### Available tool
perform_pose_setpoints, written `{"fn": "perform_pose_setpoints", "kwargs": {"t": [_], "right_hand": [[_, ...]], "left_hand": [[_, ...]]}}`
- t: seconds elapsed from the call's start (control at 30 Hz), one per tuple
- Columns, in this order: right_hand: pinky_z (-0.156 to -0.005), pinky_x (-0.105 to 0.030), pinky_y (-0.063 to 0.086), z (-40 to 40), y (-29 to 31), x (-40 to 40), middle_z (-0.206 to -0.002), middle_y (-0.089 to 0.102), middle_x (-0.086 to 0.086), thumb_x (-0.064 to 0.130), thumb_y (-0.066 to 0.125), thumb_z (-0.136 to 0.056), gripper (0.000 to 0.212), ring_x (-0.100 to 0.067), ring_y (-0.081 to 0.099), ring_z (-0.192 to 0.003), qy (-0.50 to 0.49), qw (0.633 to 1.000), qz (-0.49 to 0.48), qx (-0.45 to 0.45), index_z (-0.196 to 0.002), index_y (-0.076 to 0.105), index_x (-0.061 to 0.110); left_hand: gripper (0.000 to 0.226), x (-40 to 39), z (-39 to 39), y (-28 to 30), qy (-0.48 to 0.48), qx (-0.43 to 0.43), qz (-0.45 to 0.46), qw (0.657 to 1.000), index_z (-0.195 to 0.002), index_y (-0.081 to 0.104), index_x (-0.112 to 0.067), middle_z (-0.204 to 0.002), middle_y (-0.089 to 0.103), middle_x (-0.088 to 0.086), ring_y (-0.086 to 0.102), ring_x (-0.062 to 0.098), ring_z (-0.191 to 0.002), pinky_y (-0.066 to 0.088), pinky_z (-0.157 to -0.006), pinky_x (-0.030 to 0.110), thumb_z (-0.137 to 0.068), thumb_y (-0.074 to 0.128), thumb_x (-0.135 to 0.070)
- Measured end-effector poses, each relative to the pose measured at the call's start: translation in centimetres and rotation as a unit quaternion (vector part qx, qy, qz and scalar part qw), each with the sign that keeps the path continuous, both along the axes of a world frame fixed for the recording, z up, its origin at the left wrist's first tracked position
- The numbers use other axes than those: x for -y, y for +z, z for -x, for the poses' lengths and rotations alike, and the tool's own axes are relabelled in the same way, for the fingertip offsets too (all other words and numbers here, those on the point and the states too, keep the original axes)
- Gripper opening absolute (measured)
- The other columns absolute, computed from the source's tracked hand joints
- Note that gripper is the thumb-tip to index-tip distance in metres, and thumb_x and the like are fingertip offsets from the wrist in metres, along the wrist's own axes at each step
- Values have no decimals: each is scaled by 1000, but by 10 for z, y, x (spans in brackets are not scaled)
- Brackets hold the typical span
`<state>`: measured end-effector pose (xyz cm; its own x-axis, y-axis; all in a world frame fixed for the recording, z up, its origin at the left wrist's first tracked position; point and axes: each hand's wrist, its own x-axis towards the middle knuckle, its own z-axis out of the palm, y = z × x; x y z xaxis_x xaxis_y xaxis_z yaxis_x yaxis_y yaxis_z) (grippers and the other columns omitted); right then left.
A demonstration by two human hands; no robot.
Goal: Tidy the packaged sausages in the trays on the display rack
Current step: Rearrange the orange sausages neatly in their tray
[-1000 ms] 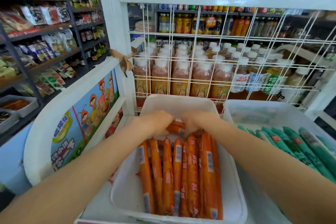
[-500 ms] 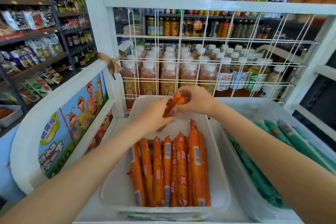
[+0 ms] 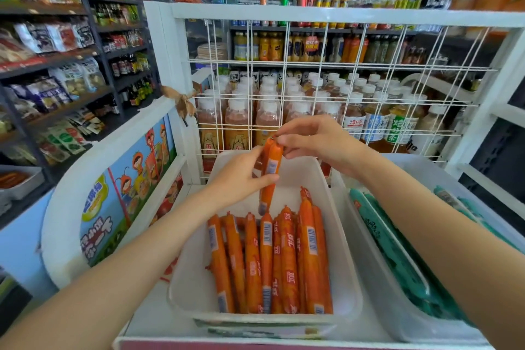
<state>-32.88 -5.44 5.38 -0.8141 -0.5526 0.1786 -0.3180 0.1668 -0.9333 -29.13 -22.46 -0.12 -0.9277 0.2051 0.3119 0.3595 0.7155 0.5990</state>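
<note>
A white tray (image 3: pixel 196 273) on the display rack holds several orange packaged sausages (image 3: pixel 272 261) lying side by side, lengthwise. Above the tray's far half, a pair of orange sausages (image 3: pixel 270 167) hangs nearly upright. My right hand (image 3: pixel 321 145) pinches their top ends. My left hand (image 3: pixel 241 176) grips them around the middle, thumb across the front. A second white tray (image 3: pixel 366 273) to the right holds several green packaged sausages (image 3: pixel 397 253).
A white wire grid (image 3: pixel 321 88) closes the rack's back, with bottled drinks (image 3: pixel 235 125) behind it. The rack's white curved side panel (image 3: pixel 93 179) with a cartoon print stands at the left. Dark store shelves (image 3: pixel 56 65) full of snacks run along the left aisle.
Both hands have lifted the pair of orange sausages out of the tray's far end and turned them from lying flat to hanging nearly upright.
</note>
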Motion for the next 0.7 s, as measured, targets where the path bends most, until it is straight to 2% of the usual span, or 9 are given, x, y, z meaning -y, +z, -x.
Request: {"fn": "perform_pose_setpoints", "kwargs": {"t": [0.1, 0.27, 0.43, 0.7], "right_hand": [[-71, -21, 56, 0, 8, 0, -92, 68, -14, 12, 59, -87, 24, -19, 67, -79, -3, 999, 43, 33, -107, 62, -1], [-75, -24, 56, -1, 8, 2, -89, 70, -13, 14, 56, -90, 20, -19, 69, -81, -7, 999, 44, 22, -96, 66, -3], [-74, -24, 56, 1, 15, -6, -83, 71, -10, 10, 64, -83, 11, -19, 69, -79, 4, 998, 47, 38, -87, 68, 1], [-66, -18, 54, 6, 13, -7, -75, 72, -5, 1, 60, -80, 8, -13, 69, -72, 30, 995, 74, 68, -83, 67, -1]], "left_hand": [[47, 2, -5, 7, 5, -18, -16, 1000, -128, 45, -17, -116, 57, -2, 57, 13, -103, 51, -84, 26, -86, 61, -30], [49, -3, -7, 13, 24, -82, 53, 995, -127, 44, -17, -115, 58, -3, 56, 13, -103, 50, -87, 32, -84, 62, -35], [50, -7, -8, 19, 30, -117, 89, 989, -129, 43, -20, -120, 56, -1, 53, 16, -107, 45, -89, 32, -84, 62, -34], [52, -2, -7, 19, 21, -132, 120, 984, -131, 41, -20, -121, 55, -3, 50, 18, -111, 35, -86, 25, -86, 60, -34]]}}
